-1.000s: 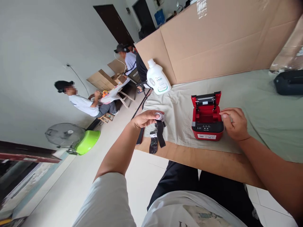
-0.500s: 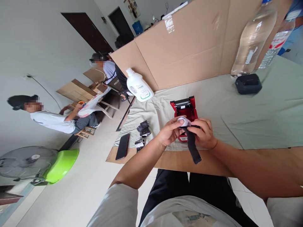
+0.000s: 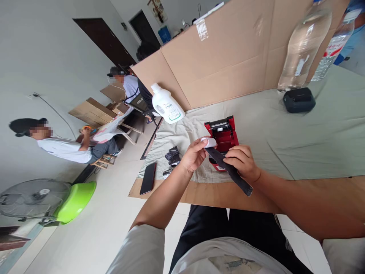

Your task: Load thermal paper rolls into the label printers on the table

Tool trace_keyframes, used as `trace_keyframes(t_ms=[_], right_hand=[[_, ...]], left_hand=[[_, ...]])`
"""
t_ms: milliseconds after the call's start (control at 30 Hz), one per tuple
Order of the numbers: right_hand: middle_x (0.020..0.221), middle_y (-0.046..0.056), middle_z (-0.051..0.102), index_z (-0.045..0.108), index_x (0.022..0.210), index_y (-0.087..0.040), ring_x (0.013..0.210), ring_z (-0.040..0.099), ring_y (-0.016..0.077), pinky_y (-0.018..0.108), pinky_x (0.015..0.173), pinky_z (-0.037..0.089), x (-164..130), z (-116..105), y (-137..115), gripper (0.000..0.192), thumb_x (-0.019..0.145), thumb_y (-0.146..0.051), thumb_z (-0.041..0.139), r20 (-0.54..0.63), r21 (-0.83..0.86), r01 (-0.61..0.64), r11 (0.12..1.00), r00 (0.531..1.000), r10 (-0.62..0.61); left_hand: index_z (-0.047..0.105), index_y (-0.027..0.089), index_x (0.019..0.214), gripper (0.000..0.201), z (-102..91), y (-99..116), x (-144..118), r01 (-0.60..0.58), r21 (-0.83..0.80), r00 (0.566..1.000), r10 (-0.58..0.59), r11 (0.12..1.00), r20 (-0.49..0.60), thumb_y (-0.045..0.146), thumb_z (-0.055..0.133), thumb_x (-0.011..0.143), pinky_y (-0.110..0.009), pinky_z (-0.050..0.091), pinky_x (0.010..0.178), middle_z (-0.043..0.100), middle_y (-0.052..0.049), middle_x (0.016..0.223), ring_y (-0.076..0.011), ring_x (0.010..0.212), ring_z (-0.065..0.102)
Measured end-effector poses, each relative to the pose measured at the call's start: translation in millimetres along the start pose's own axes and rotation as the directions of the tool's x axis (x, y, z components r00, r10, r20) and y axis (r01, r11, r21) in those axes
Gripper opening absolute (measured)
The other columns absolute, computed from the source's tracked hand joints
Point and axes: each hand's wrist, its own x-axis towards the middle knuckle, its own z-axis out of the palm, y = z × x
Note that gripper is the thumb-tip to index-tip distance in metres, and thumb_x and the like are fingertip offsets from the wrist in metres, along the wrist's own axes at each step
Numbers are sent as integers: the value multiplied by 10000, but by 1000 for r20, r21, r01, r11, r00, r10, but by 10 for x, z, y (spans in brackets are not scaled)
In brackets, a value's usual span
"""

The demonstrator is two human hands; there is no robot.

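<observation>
Black wrapper strip [image 3: 229, 170] runs taut from the white paper roll [image 3: 209, 142], held above the surface's near edge in front of the open red printer [image 3: 223, 135]. Left hand [image 3: 193, 156] is closed on the roll by the fingertips; right hand [image 3: 242, 163] is closed over the strip. Advice: peel slowly along the roll's curve, keep the roll pinched by its ends, and avoid tearing the paper beneath.
</observation>
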Motion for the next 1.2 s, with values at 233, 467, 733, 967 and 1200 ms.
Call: trace_keyframes(t_ms=[233, 467, 733, 967, 1200], right_hand=[[922, 29, 737, 654, 974, -246, 985, 628, 216, 408, 869, 515, 3, 7, 5, 135, 901, -138, 621, 16, 30, 20, 999, 1000, -20], [960, 61, 729, 628, 978, -251, 1003, 658, 241, 454, 854, 562, 33, 5, 136, 118, 905, -160, 608, -70, 215, -162, 963, 981, 180], [982, 47, 739, 631, 994, -265, 1012, 683, 216, 432, 878, 575, 77, -4, 123, 89, 941, -210, 585, 71, 470, -346, 812, 932, 356], [814, 14, 685, 616, 886, -249, 740, 653, 164, 337, 663, 554, 38, -2, 118, 94, 946, -319, 595, 208, 507, -494, 706, 865, 456], [1027, 52, 696, 630, 951, -252, 912, 695, 189, 362, 778, 596, 73, -24, 151, 67, 905, -292, 658, 156, 501, -364, 785, 930, 332]], left_hand=[[630, 131, 1023, 535, -58, 4, 32, -12, -29, 1000, 12, 1000, -12, 364, 883, 614, -332, 559, 811, 755, -69, 846, -251, 881, 741], [628, 128, 1002, 568, -134, 61, -31, 84, 145, 981, -107, 986, 160, 312, 933, 560, -302, 518, 782, 734, -65, 912, -182, 814, 701], [675, 124, 996, 526, -96, 198, -94, 116, 414, 890, -280, 903, 361, 324, 930, 582, -276, 511, 735, 696, -65, 948, -148, 823, 647], [634, 129, 986, 506, 68, 154, -96, 111, 437, 852, -311, 893, 420, 370, 902, 632, -248, 487, 667, 650, -40, 904, -121, 769, 612], [526, 194, 1003, 536, 60, 76, -58, -96, 392, 873, -112, 915, 475, 133, 885, 609, -283, 474, 787, 640, -66, 1131, -162, 986, 616]])
